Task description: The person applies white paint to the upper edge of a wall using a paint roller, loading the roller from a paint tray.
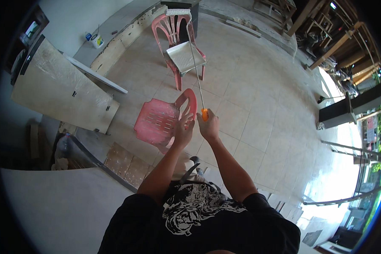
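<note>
A paint roller (198, 80) reaches forward from my right hand (210, 127), whose fingers are closed around its orange handle. Its white fluffy head (178, 12) appears at the top of the far pink plastic chair's back (172, 28). On that chair's seat lies a white paint tray (183, 58), with the roller's thin rod crossing in front of it. My left hand (183, 133) is over the backrest of a nearer pink chair (155, 122), fingers stretched out and no tool in them. Whether it touches that backrest, I cannot tell.
Pale floor tiles (258, 106) spread to the right. Worn boards (63, 89) lean at the left, below a ledge with a white paint bucket (97, 41). A white surface (63, 199) fills the lower left. Timber framing (347, 46) stands at the far right.
</note>
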